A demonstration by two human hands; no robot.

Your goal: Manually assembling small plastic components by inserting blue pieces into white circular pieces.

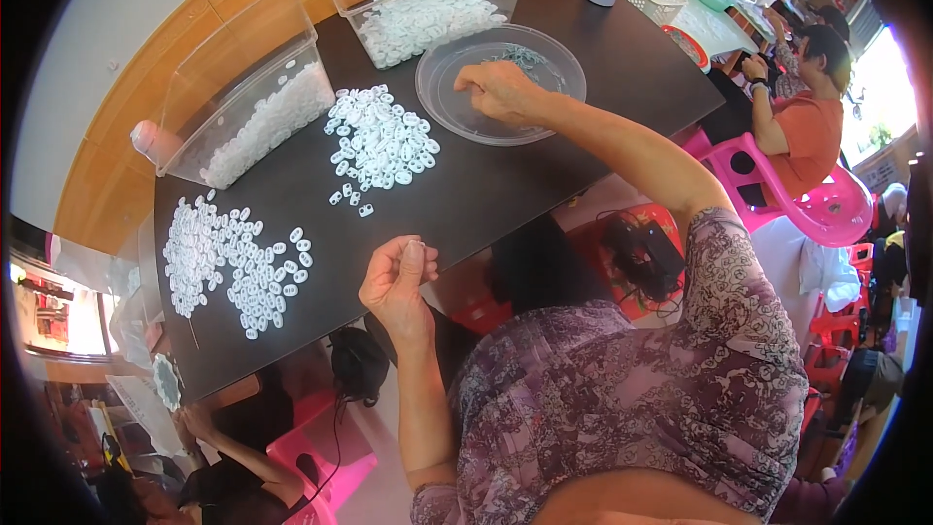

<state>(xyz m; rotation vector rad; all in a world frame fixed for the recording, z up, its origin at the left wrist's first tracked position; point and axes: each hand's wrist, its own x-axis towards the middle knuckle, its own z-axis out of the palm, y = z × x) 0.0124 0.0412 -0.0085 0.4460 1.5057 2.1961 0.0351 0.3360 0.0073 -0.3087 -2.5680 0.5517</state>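
At frame centre, the left hand [397, 279] pinches one small white ring [415, 249] ready, while the right hand [498, 89], fingers pressed together, picks inside the clear round dish [447, 102] above.

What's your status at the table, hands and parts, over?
Right hand reaching into clear round dish, fingers pinched. Left hand raised at table edge, pinching a small white ring. White ring piles between, nothing blocking.

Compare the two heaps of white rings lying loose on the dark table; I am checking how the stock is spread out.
The left heap is wider and scattered, with stray rings toward the table edge; the middle heap is tighter and rounder. The left heap lies beyond the left hand; the middle heap sits beside the clear round dish that the right hand reaches into. Both hold small white oval rings.
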